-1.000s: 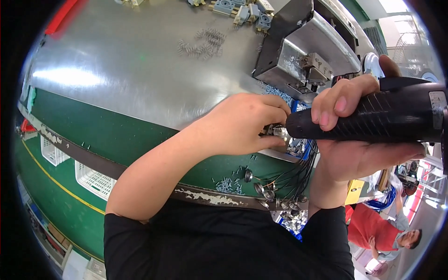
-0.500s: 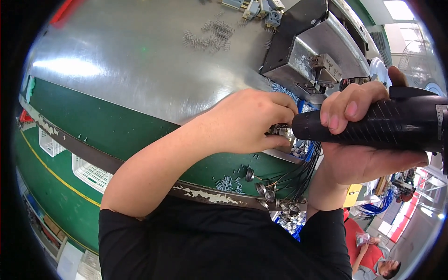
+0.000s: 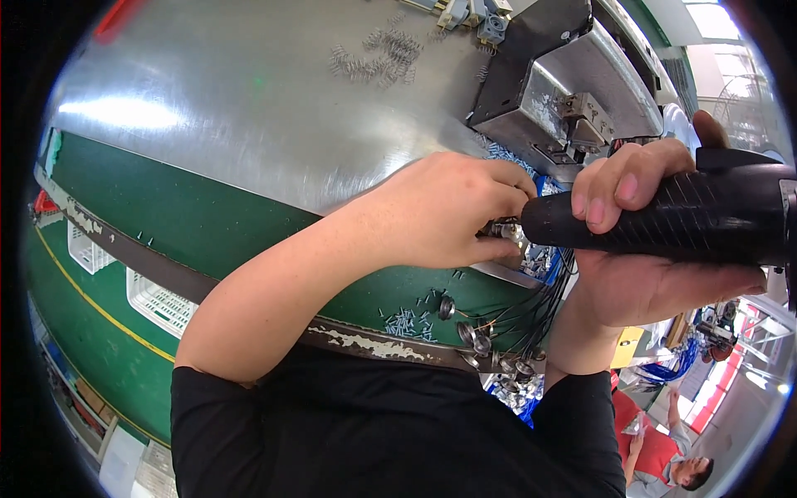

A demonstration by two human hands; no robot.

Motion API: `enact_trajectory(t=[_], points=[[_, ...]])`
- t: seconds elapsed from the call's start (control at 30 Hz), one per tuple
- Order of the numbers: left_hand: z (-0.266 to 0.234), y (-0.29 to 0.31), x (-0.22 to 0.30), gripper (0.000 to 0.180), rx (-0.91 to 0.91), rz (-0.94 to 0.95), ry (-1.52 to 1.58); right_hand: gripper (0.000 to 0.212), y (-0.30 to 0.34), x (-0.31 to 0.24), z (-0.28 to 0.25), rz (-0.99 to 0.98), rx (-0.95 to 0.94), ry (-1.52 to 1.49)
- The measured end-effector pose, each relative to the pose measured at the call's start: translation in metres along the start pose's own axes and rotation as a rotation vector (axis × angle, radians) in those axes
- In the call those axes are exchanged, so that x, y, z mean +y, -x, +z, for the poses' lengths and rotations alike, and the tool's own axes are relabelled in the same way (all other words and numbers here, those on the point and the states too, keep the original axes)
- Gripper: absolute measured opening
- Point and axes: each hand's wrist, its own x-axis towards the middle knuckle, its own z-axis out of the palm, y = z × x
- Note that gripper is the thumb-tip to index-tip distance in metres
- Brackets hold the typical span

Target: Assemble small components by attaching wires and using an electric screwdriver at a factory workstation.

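- Right hand is gripping a black, ridged, cylindrical tool.
- Left hand is pinching a small silvery metal part at its nose; contact unclear.
- Working well probably means aligning both squarely, fingertips clear.

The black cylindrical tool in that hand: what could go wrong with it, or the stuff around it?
The black cylindrical tool has its nose close to the left hand, so a slip might hurt it. Thin black wires beside the right forearm could snag. Small silvery screws lying loose near the brown bench edge might get knocked off.
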Motion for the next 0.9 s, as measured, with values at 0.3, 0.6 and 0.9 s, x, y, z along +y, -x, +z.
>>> enact_trajectory(t=[0.3,0.6,0.9], points=[[0.002,0.002,-0.001,0.028,0.005,-0.019,0.028,0.105,0.015,0.0,0.0,-0.041,-0.085,-0.049],[0.004,0.002,-0.001,0.03,0.001,-0.037,0.016,0.103,0.013,0.01,-0.01,-0.144,-0.268,-0.039],[-0.002,0.002,0.002,0.033,-0.061,-0.087,0.001,0.108,0.022,0.004,0.004,-0.06,-0.032,0.01]])
